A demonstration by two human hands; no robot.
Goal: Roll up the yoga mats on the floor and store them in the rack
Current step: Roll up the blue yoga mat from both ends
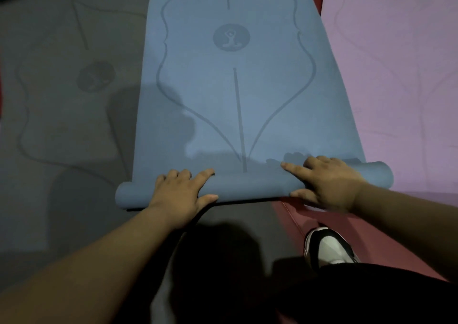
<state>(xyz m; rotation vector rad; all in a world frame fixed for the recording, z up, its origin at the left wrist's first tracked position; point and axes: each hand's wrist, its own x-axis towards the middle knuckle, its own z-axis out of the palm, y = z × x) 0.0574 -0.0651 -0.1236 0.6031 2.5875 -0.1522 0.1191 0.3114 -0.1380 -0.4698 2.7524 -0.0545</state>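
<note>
A blue yoga mat [230, 95] with a printed outline and a round emblem lies stretched away from me on the floor. Its near end is curled into a short roll [252, 186] running left to right. My left hand [178, 195] grips the roll left of centre, fingers over the top and thumb at its near side. My right hand [327, 182] grips the roll right of centre in the same way. A grey mat [64, 88] lies flat to the left and a pink mat [401, 76] flat to the right.
The grey mat reaches under the blue roll toward me. A strip of red floor [347, 227] shows at the lower right, where my shoe [327, 247] stands. My dark trouser leg fills the bottom right corner. No rack is in view.
</note>
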